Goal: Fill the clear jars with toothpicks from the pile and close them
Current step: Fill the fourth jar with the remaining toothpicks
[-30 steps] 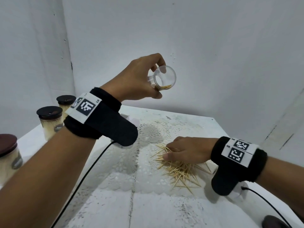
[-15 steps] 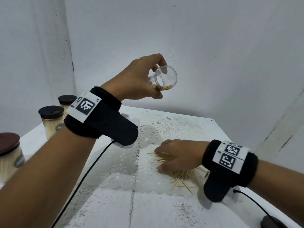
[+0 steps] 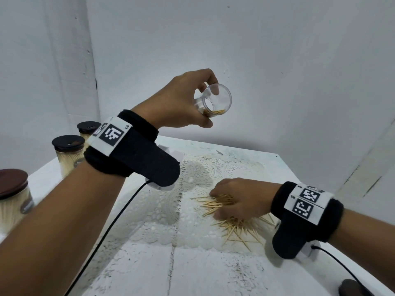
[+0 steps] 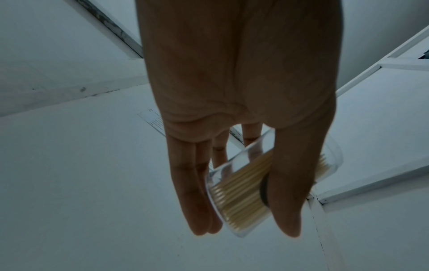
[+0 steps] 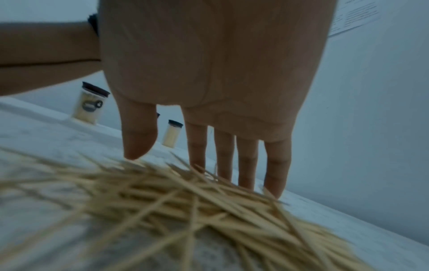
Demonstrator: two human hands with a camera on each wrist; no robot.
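Left hand (image 3: pixel 181 101) grips clear jar (image 3: pixel 215 101) aloft, tilted, part-filled. Right hand (image 3: pixel 239 197) spread over toothpick pile (image 3: pixel 233 218) near table's right edge. Best: gather aligned bundle, pinch firmly, feed tips-first into mouth.

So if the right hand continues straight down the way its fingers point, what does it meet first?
Most likely the toothpick pile: the right hand has its fingers pointing down into it, tips seemingly already among the sticks.

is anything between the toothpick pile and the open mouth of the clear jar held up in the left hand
Nothing visible. The clear plastic jar, gripped in the left hand, has no lid, its mouth open above the loose wooden toothpick pile, where the right hand is gathering.
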